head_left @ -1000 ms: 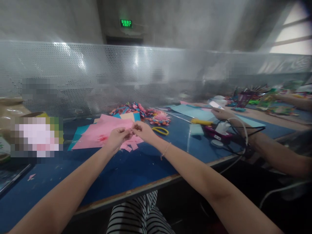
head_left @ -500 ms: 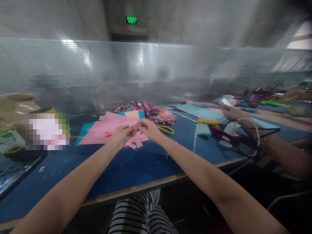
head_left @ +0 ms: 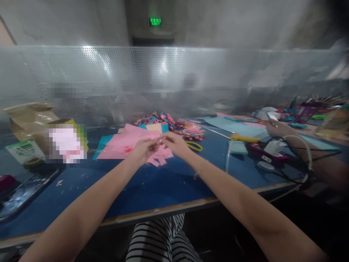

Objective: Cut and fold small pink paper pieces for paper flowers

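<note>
My left hand [head_left: 144,149] and my right hand [head_left: 173,142] meet fingertip to fingertip above the table. Both are closed in a pinch, and whatever sits between the fingers is too small and hidden to name. Beneath them lies a stack of pink paper sheets [head_left: 116,145], with a red mark near my left hand. Cut pink paper strips [head_left: 158,160] stick out just below my fingers. To the right of my right hand rests a yellow-handled tool [head_left: 194,146], its other end hidden. A fringed paper flower [head_left: 193,131] and a multicoloured paper heap [head_left: 160,119] lie behind.
On the left are a phone [head_left: 28,193], a green and white packet [head_left: 25,153] and a brown bag [head_left: 31,118]. Rightward lie a yellow glue gun-like tool [head_left: 244,138], a purple power strip [head_left: 268,154] with cables, and light-blue paper [head_left: 234,125]. Another person's hand [head_left: 278,129] holds something pale.
The whole view has shifted, so the table things appear further right. My hands stay pinched together over the pink paper, with little visible change.
</note>
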`<state>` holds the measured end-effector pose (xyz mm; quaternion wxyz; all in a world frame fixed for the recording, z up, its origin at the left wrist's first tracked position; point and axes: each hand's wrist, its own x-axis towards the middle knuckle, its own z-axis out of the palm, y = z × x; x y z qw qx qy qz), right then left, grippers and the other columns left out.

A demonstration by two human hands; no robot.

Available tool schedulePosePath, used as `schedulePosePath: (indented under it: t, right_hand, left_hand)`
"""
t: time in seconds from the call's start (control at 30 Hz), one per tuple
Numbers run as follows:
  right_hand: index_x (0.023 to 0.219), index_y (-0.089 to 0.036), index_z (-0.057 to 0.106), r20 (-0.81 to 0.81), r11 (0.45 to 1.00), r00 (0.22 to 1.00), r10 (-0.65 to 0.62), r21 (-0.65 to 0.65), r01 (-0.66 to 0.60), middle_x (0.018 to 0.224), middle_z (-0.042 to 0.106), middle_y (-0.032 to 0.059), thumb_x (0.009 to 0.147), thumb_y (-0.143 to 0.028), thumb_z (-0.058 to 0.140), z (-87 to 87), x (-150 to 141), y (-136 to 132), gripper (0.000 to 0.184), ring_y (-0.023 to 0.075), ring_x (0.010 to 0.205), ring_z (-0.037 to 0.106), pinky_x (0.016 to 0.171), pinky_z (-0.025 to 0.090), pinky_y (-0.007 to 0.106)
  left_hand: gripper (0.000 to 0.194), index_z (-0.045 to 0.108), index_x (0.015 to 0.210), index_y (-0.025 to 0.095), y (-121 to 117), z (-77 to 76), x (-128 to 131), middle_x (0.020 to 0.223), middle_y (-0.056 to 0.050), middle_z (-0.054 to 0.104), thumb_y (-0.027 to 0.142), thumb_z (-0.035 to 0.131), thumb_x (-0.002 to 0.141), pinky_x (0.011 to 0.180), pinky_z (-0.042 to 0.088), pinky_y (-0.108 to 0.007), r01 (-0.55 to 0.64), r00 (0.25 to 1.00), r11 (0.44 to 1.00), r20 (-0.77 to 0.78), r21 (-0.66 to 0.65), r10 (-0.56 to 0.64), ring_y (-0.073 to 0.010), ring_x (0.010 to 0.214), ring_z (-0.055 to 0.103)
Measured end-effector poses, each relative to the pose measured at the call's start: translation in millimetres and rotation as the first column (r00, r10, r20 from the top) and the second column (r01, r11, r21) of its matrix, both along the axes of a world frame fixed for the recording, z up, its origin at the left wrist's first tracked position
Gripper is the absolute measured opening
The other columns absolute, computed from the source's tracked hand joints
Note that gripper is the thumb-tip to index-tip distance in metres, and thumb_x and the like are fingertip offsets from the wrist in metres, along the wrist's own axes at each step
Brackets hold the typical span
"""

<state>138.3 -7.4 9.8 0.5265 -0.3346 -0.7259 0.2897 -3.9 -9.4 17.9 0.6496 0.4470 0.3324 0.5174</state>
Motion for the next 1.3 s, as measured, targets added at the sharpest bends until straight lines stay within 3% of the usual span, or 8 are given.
schedulePosePath:
  t: [0.4,0.53,0.73,0.93,1.13,1.3]
  right_hand:
    - [0.08,-0.015,0.059,-0.019,0.999,1.0,0.01,-0.043,-0.011,0.074,0.058,0.0019,0.069,-0.018,0.048,3.9,0.7,-3.0,0.016,0.0098,0.065,0.057,0.054,0.049,0.022]
    - [0.08,-0.015,0.06,-0.059,0.992,0.998,0.033,-0.117,-0.04,0.072,0.059,0.0013,0.068,-0.019,0.05,2.9,0.3,-1.8,0.016,0.0101,0.066,0.057,0.053,0.049,0.021]
    - [0.081,-0.017,0.062,-0.229,0.941,0.967,0.108,-0.29,-0.174,0.075,0.06,0.0015,0.067,-0.02,0.053,0.1,-1.0,0.3,0.017,0.0101,0.071,0.057,0.054,0.046,0.019]
    - [0.083,-0.016,0.064,-0.317,0.891,0.938,0.139,-0.374,-0.258,0.082,0.062,0.0043,0.066,-0.02,0.056,3.8,-0.8,-4.2,0.019,0.0097,0.074,0.056,0.055,0.044,0.018]
    - [0.078,-0.015,0.064,-0.402,0.83,0.9,0.17,-0.434,-0.351,0.082,0.062,0.0055,0.066,-0.02,0.057,6.3,0.4,-5.1,0.015,0.0115,0.076,0.057,0.056,0.043,0.019]
    - [0.074,-0.014,0.064,-0.41,0.807,0.894,0.179,-0.459,-0.372,0.08,0.062,0.0061,0.066,-0.022,0.058,4.5,2.7,-1.8,0.012,0.0121,0.077,0.058,0.061,0.042,0.021]
  left_hand:
    - [0.007,0.06,0.062,0.007,2.1,-3.0,-0.2,0.055,-0.005,0.059,0.012,0.063,0.059,0.055,0.043,-0.019,-0.008,1.0,1.0,0.012,0.007,0.008,-0.0065,0.05,0.053]
    - [0.004,0.061,0.062,0.008,4.1,-4.6,-0.6,0.056,-0.005,0.06,0.011,0.062,0.06,0.056,0.044,-0.019,-0.015,0.999,1.0,0.037,-0.012,0.015,-0.0066,0.05,0.054]
    - [0.008,0.06,0.063,0.007,7.3,-6.9,-2.2,0.056,-0.005,0.06,0.013,0.064,0.059,0.055,0.044,-0.018,-0.036,0.998,0.999,0.044,0.014,0.035,-0.0058,0.05,0.053]
    - [0.011,0.059,0.062,0.008,5.2,-7.1,-0.6,0.056,-0.004,0.059,0.016,0.065,0.057,0.057,0.044,-0.02,-0.081,0.997,0.995,0.023,0.058,0.08,-0.0063,0.052,0.053]
    - [0.017,0.059,0.062,0.009,8.8,-10.5,-1.5,0.057,-0.003,0.057,0.025,0.062,0.059,0.059,0.043,-0.024,-0.153,0.965,0.949,-0.167,0.275,0.204,-0.0081,0.053,0.052]
    - [0.021,0.057,0.058,0.012,6.7,-7.3,-6.7,0.053,0.001,0.053,0.033,0.057,0.062,0.052,0.037,-0.022,-0.115,0.811,0.824,-0.427,0.555,0.401,-0.0096,0.054,0.048]
